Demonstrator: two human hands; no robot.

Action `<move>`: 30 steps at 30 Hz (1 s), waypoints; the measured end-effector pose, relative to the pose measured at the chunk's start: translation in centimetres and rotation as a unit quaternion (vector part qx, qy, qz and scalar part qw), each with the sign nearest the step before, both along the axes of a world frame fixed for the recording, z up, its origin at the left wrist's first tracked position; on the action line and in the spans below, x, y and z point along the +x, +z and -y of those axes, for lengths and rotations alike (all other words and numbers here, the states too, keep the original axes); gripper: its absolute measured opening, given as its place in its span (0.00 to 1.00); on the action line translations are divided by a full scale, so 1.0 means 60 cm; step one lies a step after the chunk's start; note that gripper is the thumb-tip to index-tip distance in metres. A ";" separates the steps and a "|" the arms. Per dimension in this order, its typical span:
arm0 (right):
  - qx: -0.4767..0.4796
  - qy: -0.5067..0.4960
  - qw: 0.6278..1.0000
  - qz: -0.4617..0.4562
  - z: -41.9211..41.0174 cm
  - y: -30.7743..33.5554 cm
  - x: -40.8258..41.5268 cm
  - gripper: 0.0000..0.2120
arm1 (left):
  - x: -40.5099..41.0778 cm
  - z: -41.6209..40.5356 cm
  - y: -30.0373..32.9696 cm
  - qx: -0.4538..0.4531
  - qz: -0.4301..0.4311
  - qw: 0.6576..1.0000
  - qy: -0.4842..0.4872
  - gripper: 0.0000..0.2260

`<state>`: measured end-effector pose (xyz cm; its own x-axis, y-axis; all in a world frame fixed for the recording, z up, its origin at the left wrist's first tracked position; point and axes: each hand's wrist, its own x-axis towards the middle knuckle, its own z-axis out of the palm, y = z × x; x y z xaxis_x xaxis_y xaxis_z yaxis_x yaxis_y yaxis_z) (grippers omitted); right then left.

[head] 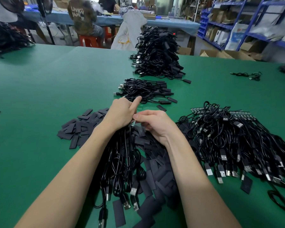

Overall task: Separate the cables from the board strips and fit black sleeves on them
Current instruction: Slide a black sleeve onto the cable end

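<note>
My left hand (122, 111) grips the upper ends of a bunch of black USB cables (122, 162) that hang down toward me, index finger pointing out. My right hand (153, 124) pinches something small at the tip of one cable, where a tiny green board end (133, 123) shows between the two hands. Flat black sleeves (77, 129) lie scattered under and left of my hands. To the right lies a heap of cables still on green board strips (220, 112). A small pile of sleeved cables (145, 91) sits just beyond my hands.
A tall stack of finished cables (156, 53) stands farther back on the green table (39, 96). A loose cable (248, 75) lies far right, another dark heap (5, 40) far left. People sit at a blue bench behind; blue shelving at right.
</note>
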<state>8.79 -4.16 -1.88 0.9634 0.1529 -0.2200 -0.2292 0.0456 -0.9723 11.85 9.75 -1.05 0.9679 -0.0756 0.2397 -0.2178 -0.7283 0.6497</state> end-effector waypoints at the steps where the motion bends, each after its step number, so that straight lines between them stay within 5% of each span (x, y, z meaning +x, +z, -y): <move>1: 0.028 0.007 1.000 0.001 -0.002 -0.001 0.000 0.04 | 0.001 -0.002 0.001 -0.021 -0.007 1.000 0.002 0.31; 4: 0.063 0.015 0.998 0.022 0.000 -0.002 -0.002 0.03 | 0.006 -0.013 0.006 -0.050 -0.002 0.999 0.015 0.33; 9: -0.064 -0.078 0.994 0.053 0.044 0.000 0.013 0.04 | 0.000 -0.024 0.010 -0.002 0.025 1.000 -0.009 0.20; 13: 0.040 -0.101 0.994 0.023 0.065 0.001 0.022 0.01 | -0.007 -0.016 0.013 -0.164 -0.160 0.961 -0.158 0.08; 15: 0.054 -0.082 0.995 0.010 0.072 0.000 0.025 0.02 | -0.009 -0.009 0.007 -0.172 -0.183 0.951 -0.179 0.04; 18: -0.179 -0.146 0.970 0.078 0.083 -0.012 0.046 0.05 | -0.009 -0.002 0.000 -0.183 -0.190 0.955 -0.136 0.02; 20: -0.402 -0.175 0.887 0.146 0.082 -0.015 0.062 0.08 | -0.010 -0.001 0.000 -0.205 -0.209 0.949 -0.117 0.01; 22: -0.510 -0.127 0.838 0.144 0.073 -0.019 0.077 0.15 | -0.013 0.000 0.001 -0.244 -0.228 0.935 -0.118 0.03; 30: -0.507 -0.138 0.843 0.110 0.078 -0.017 0.107 0.05 | -0.016 0.004 0.009 -0.239 -0.221 0.937 -0.128 0.02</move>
